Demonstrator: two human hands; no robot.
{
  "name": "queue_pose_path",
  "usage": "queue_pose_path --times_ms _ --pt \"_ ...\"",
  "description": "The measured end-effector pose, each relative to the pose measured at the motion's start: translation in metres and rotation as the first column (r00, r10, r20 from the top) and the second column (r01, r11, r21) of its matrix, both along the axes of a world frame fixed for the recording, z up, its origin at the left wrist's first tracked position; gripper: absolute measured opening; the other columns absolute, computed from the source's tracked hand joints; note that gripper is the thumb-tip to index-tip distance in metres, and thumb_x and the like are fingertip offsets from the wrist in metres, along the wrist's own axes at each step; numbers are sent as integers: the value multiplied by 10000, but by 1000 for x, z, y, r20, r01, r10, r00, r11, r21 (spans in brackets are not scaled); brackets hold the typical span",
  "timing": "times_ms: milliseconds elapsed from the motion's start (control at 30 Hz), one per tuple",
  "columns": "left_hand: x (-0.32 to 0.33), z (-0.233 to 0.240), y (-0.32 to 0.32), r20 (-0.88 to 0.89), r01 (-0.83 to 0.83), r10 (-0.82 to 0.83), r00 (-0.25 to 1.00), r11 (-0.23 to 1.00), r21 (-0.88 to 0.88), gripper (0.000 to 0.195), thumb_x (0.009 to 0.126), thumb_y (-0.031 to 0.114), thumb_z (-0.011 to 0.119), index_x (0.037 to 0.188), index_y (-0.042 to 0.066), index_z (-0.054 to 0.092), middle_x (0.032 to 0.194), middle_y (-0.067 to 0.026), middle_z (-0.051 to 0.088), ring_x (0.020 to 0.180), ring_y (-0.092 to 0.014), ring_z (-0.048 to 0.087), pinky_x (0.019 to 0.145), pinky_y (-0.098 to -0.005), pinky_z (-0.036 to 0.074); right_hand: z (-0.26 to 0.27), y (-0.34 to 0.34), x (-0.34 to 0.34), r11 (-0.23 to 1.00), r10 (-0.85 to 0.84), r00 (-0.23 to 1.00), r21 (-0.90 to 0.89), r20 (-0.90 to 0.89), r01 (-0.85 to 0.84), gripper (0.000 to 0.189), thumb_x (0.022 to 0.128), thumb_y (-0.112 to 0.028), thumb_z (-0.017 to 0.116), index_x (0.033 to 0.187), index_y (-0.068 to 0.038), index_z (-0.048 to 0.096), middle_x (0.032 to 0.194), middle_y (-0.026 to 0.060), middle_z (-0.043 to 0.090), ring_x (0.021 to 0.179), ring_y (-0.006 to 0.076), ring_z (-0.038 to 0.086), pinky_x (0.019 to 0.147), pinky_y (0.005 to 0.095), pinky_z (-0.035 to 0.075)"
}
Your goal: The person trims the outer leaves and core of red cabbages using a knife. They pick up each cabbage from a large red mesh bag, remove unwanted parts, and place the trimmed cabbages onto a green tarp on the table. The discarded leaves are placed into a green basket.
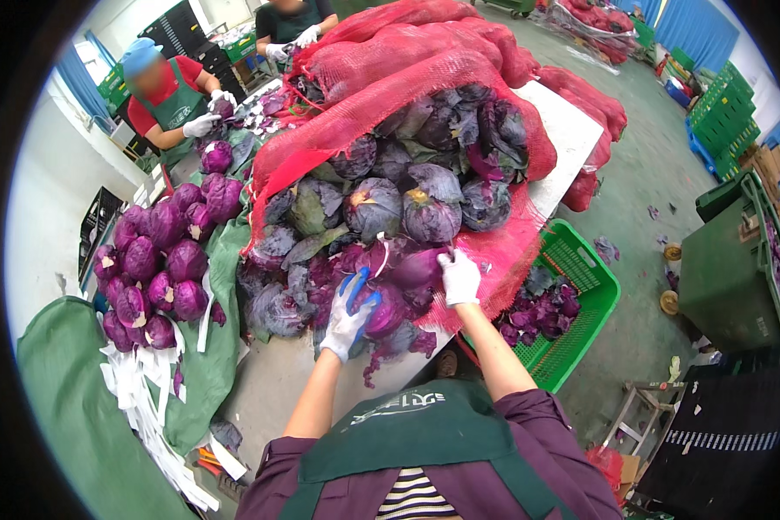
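Observation:
My left hand [350, 315], in a white glove with blue fingertips, curls against the left side of a peeled purple cabbage [388, 313] and steadies it on the table. My white-gloved right hand [460, 278] pinches the right end of a large glossy purple leaf [419, 268] just above that cabbage. Its fingertips are partly hidden. Torn purple leaves [390, 357] lie below the cabbage at the table edge. Beyond my hands, dark unpeeled cabbages [372, 209] spill from the mouth of a red mesh sack [390, 97].
Peeled cabbages [166, 260] are piled at left on green cloth [224, 364], by white strips [143, 416]. A green crate [588, 312] of leaves stands at right, with a green bin [728, 266] beyond. Two co-workers [175, 97] work across the table. An orange-handled tool [209, 460] lies lower left.

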State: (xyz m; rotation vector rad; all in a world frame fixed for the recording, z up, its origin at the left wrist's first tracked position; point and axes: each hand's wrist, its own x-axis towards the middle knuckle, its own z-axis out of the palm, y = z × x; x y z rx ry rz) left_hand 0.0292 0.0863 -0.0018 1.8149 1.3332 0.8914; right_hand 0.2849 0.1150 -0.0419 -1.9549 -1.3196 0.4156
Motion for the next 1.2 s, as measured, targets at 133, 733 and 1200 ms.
queue_pose_path --times_ms 133,733,1200 --pt "-20 -2 -13 85 64 -58 995 996 -66 813 780 215 740 1475 93 335 1491 -138 368 1390 -295 320 1149 -393 260 89 -24 -27 975 194 977 -95 -86 -202 880 811 -416 684 1466 -21 249 1052 248 645 924 404 639 814 433 500" --pt "-43 -22 22 763 208 358 539 821 -532 497 968 376 523 1403 146 452 1347 -72 535 1213 -224 537 997 -408 465 75 -28 -56 877 480 857 119 -188 -465 925 804 -363 717 1513 -94 188 1189 244 601 867 321 658 802 373 499" --pt "-9 8 26 -62 -1 6 998 997 79 979 603 491 833 1411 95 446 1444 -185 415 1350 -348 386 1118 -435 329 28 -42 -25 876 482 868 87 -121 -475 516 955 -409 532 1312 -37 508 695 140 626 536 228 609 533 357 482"
